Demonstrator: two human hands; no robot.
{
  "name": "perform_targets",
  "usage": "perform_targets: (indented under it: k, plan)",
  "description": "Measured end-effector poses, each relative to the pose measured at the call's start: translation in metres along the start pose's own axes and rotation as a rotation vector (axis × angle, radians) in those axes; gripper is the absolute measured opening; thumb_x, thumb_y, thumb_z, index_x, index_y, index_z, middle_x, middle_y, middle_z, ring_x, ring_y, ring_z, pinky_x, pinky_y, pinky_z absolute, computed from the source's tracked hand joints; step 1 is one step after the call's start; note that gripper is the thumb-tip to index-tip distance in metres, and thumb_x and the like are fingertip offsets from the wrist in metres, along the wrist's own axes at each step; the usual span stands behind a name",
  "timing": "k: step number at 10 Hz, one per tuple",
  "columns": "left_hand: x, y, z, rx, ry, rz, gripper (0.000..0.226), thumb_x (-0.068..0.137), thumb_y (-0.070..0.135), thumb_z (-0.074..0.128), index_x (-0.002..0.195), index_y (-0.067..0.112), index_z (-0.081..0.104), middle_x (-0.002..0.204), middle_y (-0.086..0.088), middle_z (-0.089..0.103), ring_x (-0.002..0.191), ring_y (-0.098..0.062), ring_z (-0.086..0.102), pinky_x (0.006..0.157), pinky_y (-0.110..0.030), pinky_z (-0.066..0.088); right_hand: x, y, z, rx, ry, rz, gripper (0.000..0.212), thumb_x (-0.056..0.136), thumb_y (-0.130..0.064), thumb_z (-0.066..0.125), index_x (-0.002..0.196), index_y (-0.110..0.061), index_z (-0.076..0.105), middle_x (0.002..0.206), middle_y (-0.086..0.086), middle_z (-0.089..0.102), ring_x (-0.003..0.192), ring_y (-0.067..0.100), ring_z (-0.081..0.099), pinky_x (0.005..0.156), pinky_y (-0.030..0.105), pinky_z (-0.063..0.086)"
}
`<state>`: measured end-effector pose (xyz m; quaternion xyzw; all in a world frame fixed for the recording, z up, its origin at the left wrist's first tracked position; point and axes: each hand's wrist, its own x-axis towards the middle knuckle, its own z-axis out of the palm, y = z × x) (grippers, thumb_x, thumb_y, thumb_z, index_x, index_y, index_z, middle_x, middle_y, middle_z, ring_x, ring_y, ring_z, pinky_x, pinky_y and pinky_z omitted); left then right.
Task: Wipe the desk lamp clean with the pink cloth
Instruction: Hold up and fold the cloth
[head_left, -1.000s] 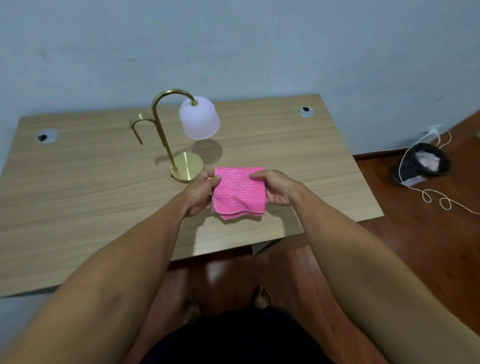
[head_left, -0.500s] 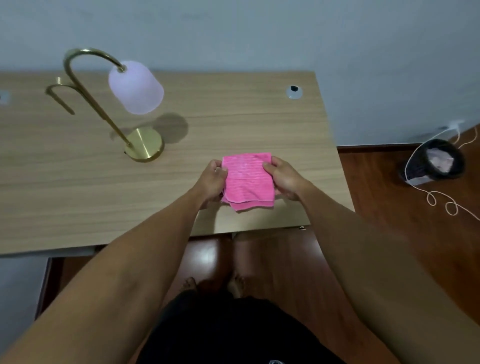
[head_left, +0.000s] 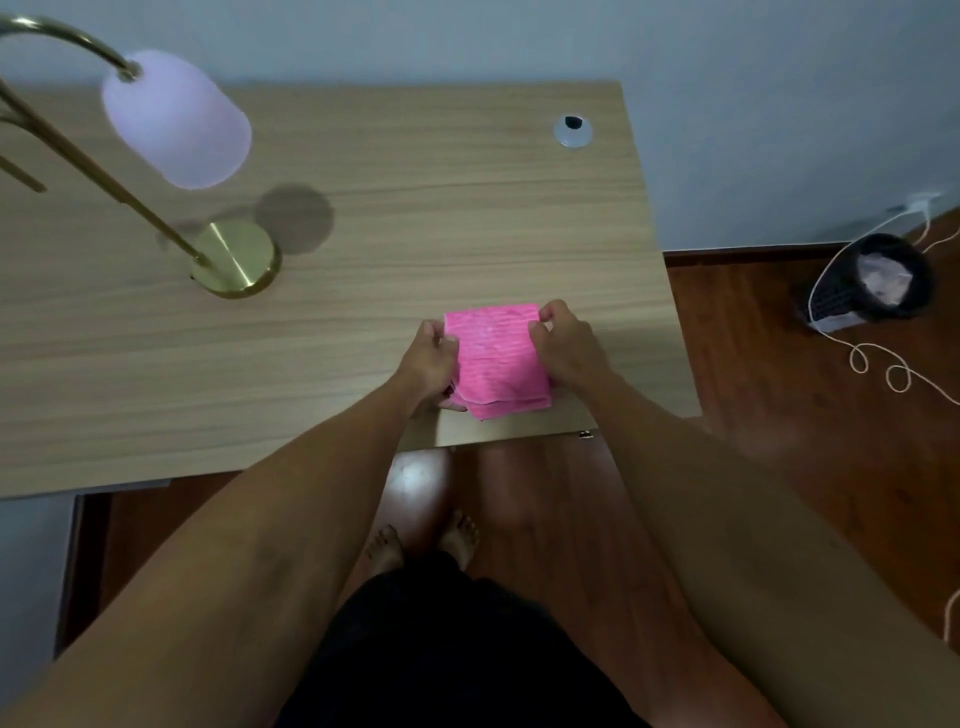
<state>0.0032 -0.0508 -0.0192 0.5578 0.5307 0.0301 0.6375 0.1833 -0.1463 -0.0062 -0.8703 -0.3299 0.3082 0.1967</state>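
Now the head view: the folded pink cloth (head_left: 496, 358) sits between both hands near the wooden desk (head_left: 415, 208) front edge, left hand (head_left: 428, 358) and right hand (head_left: 569, 345) pinching its sides with curled fingers. Well left stands the brass desk lamp (head_left: 171, 156), shade pale.

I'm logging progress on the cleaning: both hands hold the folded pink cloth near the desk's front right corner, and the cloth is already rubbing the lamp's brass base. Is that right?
Not quite. The head view shows the pink cloth held by the left hand and right hand near the front right corner, but well apart from the lamp's brass base, not rubbing it.
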Motion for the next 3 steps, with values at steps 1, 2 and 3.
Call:
perform_targets:
  k: [1, 2, 3]
  plan:
    - [-0.011, 0.004, -0.008, -0.043, -0.039, -0.062, 0.016, 0.103, 0.037, 0.043, 0.108, 0.024, 0.035, 0.079, -0.010, 0.052, 0.045, -0.021, 0.056, 0.045, -0.036, 0.054, -0.008, -0.005, -0.003, -0.172, 0.078, -0.018, 0.033, 0.107, -0.036, 0.043, 0.131, -0.013, 0.049, 0.113, 0.023, 0.067, 0.103, 0.043, 0.064, 0.088, 0.047, 0.048]
    - [-0.019, 0.006, -0.021, 0.017, -0.047, -0.127, 0.026, 0.095, 0.040, 0.050, 0.105, 0.022, 0.033, 0.068, -0.017, 0.061, 0.043, -0.028, 0.057, 0.045, -0.033, 0.050, -0.011, -0.014, -0.006, -0.218, 0.158, -0.021, 0.031, 0.107, -0.031, 0.043, 0.128, -0.009, 0.051, 0.111, 0.024, 0.067, 0.102, 0.046, 0.064, 0.085, 0.047, 0.049]
    - [-0.027, 0.008, -0.039, 0.103, 0.022, -0.099, 0.018, 0.092, 0.033, 0.055, 0.091, 0.016, 0.046, 0.064, -0.017, 0.064, 0.052, -0.029, 0.058, 0.051, -0.038, 0.051, -0.013, -0.035, -0.006, -0.205, 0.161, -0.033, 0.029, 0.108, -0.031, 0.041, 0.122, -0.009, 0.054, 0.111, 0.023, 0.067, 0.101, 0.046, 0.065, 0.085, 0.047, 0.051]
